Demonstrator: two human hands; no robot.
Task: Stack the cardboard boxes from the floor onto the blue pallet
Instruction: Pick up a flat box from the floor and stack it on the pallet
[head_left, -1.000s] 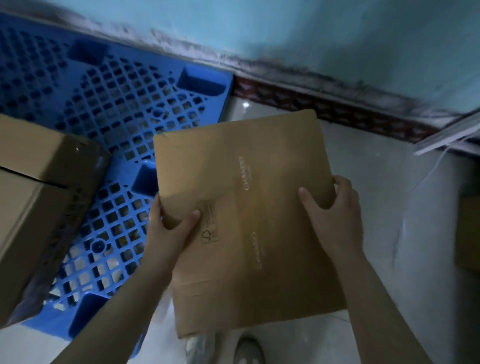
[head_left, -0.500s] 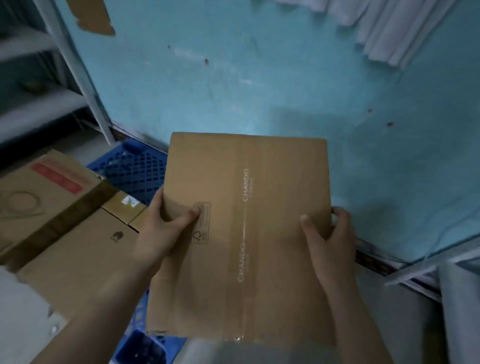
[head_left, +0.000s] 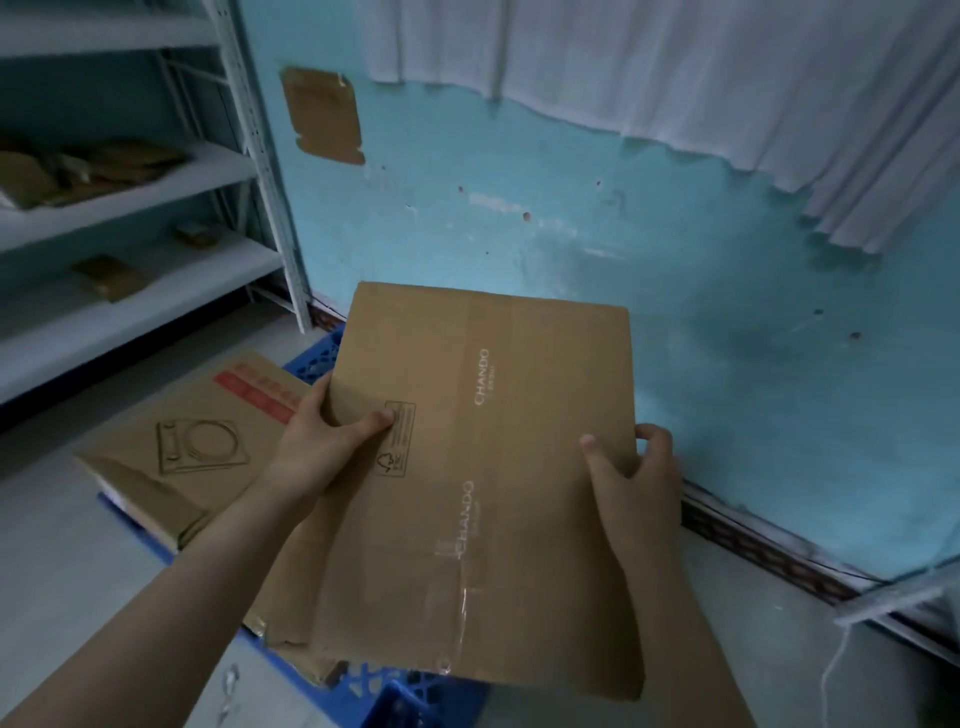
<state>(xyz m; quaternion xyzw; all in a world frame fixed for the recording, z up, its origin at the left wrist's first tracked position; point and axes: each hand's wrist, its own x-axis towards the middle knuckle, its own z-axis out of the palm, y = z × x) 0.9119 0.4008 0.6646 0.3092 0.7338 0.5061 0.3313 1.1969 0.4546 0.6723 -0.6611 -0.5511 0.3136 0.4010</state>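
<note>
Dim room: scuffed turquoise wall (head_left: 571, 218), white curtain (head_left: 675, 67), white shelving (head_left: 156, 171), pale floor (head_left: 57, 561).

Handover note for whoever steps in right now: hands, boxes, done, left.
Left hand: gripping the left edge of the CHANDO box, thumb on top.
Right hand: gripping the same box's right edge.
The box is held in the air, in front of the turquoise wall, over the near end of the blue pallet.
Done: the box with the red label already lies on the pallet, to the left.
Left: set the held box onto the pallet. Whether more boxes wait on the floor is out of view.
</note>
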